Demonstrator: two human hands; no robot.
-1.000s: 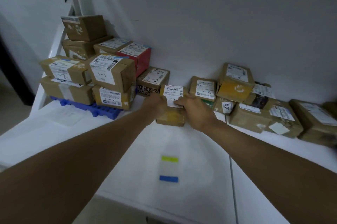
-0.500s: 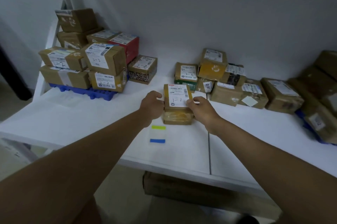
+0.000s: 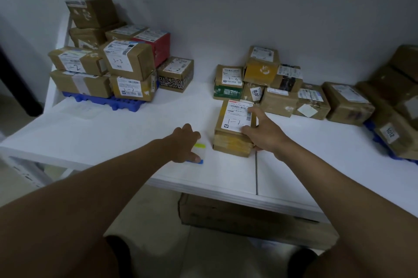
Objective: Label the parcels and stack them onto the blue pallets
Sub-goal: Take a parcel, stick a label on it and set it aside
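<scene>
A small brown parcel (image 3: 233,124) with a white label marked "1-1" stands near the front of the white table (image 3: 113,128). My right hand (image 3: 262,133) grips its right side, thumb on the label. My left hand (image 3: 185,144) lies on a clear sheet of label tabs (image 3: 200,153) with a yellow and a blue strip, just left of the parcel, fingers over the sheet. A blue pallet (image 3: 108,102) at the back left carries several stacked parcels (image 3: 126,62). Another blue pallet (image 3: 384,142) shows at the right edge under more boxes.
A row of loose parcels (image 3: 280,87) lines the wall behind the held one. A patterned box (image 3: 175,74) sits beside the left pallet. A large carton (image 3: 248,219) lies on the floor under the table. A seam (image 3: 256,173) splits the tabletop.
My left hand let go of the parcel and moved down-left onto the label sheet. The right hand keeps hold of the parcel, which now sits nearer the table's front.
</scene>
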